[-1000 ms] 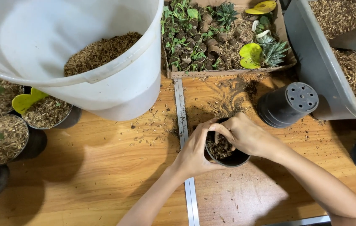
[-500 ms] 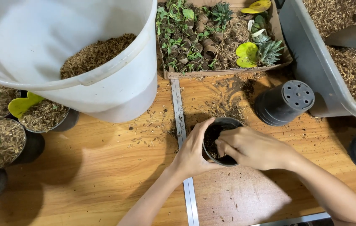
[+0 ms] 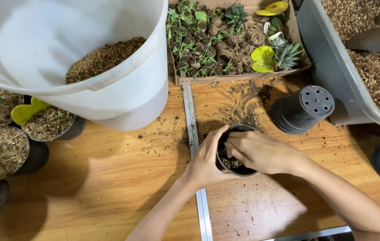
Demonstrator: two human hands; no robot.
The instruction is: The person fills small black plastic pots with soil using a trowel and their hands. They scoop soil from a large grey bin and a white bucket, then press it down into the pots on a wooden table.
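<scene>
from the head camera we look down on a small round black plastic pot [image 3: 237, 154] standing on the wooden table top [image 3: 87, 187], just to the right of the thin metal strip [image 3: 195, 147] that runs across the boards. our left hand [image 3: 205, 163] wraps the near-left wall of that pot, thumb along the rim, closed on it. our right hand [image 3: 261, 151] lies over the pot's mouth with its fingers [image 3: 232, 149] curled down into the brown mix inside; we cannot tell whether they pinch anything. up and left of the pot stands a large white plastic bucket [image 3: 127, 96] partly filled with brown chippings. straight above the pot sits a shallow cardboard tray [image 3: 239, 76] packed with small green succulents. up and right of the pot a stack of black plastic pots [image 3: 304, 109] lies tipped on its side, touching a grey plastic tub [image 3: 328, 67] of the same brown chippings. far left of the pot stand several filled black pots [image 3: 2, 154] with leaves.
</scene>
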